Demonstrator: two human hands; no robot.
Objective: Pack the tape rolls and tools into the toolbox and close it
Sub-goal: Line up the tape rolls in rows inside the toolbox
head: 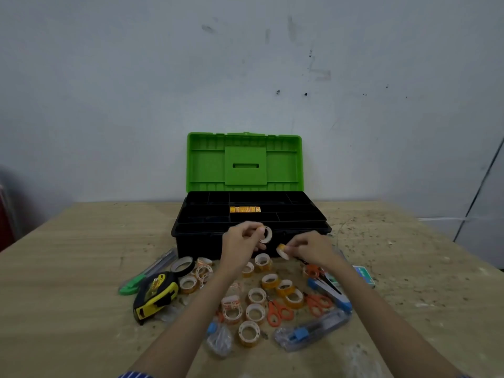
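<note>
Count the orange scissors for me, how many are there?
3. One pair of orange scissors lies among the tape rolls, one just right of it, one under the right hand. More may be hidden.

My bench is a pale wooden table (81, 268), scuffed and speckled with debris on the right. Far centre: black toolbox (201, 248), green lid (244, 162) up. Near it, loose tape rolls (255, 312) mid-table. Left: yellow tape measure (154, 294), green cutter (141, 276). Right: orange scissors (317, 302), blue-handled tools (331, 291).
</note>
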